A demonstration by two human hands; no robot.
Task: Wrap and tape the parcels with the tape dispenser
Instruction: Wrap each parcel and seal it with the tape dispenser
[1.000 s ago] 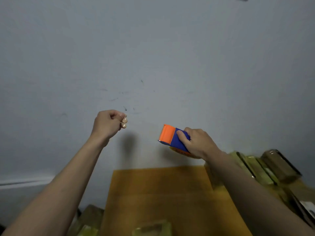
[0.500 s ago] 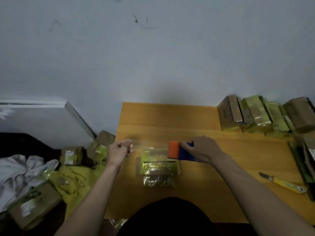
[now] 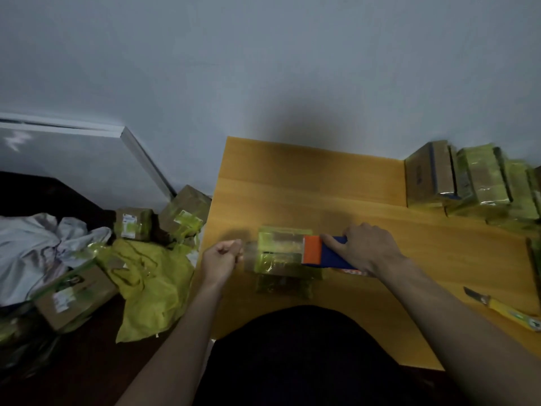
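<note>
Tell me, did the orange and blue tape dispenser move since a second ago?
Yes. The orange and blue tape dispenser came down from in front of the grey wall onto the yellow-wrapped parcel on the wooden table.

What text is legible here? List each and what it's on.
None legible.
Labels on the floor boxes: print blurred.
Label on the big floor box: blurred.
Knife handle marking: too small.
Dispenser, held by the right hand: no text shows.
Parcel on the table: no label shows.
</note>
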